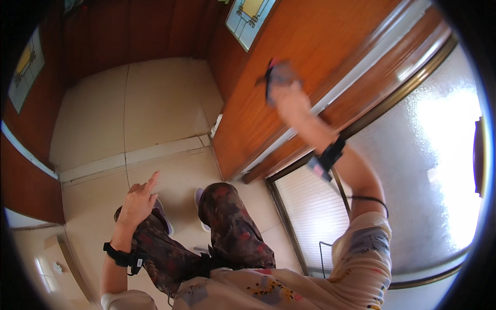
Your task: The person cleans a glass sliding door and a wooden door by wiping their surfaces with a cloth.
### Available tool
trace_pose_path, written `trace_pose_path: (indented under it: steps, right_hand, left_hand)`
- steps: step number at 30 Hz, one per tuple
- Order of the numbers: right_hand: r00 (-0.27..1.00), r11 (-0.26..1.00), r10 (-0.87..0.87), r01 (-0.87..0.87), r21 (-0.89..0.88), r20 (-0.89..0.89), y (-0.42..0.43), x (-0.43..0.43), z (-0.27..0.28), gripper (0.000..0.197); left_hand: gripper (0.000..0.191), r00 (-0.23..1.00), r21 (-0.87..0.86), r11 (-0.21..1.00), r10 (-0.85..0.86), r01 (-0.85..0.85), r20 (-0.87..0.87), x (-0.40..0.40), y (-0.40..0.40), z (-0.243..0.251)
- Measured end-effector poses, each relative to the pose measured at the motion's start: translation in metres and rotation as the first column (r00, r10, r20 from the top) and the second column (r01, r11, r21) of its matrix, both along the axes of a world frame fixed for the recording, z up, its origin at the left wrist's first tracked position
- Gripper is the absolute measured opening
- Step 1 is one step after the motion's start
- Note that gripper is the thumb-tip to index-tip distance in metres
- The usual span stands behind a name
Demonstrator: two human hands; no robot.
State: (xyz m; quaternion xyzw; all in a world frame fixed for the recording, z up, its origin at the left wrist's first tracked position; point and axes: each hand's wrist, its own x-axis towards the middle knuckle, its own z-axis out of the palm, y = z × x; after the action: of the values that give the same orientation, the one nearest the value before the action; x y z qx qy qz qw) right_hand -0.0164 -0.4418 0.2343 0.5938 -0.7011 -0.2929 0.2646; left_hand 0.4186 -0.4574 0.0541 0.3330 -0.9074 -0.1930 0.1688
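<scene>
Blurred by motion, my right hand (290,99) is held out against an orange-brown wooden panel (248,128). It grips a dark grey cloth-like object (283,73) with black and pink edges, too smeared to name exactly. Whether that object touches the wood I cannot tell. My left hand (136,203) hangs above my left knee, holding nothing, with the index finger stretched out, the thumb apart and the other fingers curled. Each wrist carries a black strap; the right one (329,159) has a small box and a cable.
A pale stone threshold (93,166) crosses the beige tiled floor (166,100). Decorated glass panes (250,19) sit in the woodwork. To the right stands a frosted glass panel (407,162) in a metal frame. A white object (217,124) is at the panel's edge.
</scene>
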Motion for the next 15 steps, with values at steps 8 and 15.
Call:
trace_pose_path:
  steps: [8, 15]
  right_hand:
    - [0.921, 0.906, -0.165, 0.000, -0.423, -0.353, -0.120, -0.042, 0.157, 0.050]
    - [0.880, 0.987, -0.160, 0.155, -0.048, -0.446, -0.143, -0.039, -0.038, 0.058]
  left_hand:
    - [0.072, 0.978, 0.017, 0.985, 0.168, -0.171, 0.121, 0.021, 0.004, -0.030]
    - [0.072, 0.956, 0.032, 0.957, 0.286, -0.289, 0.063, 0.038, 0.003, -0.028]
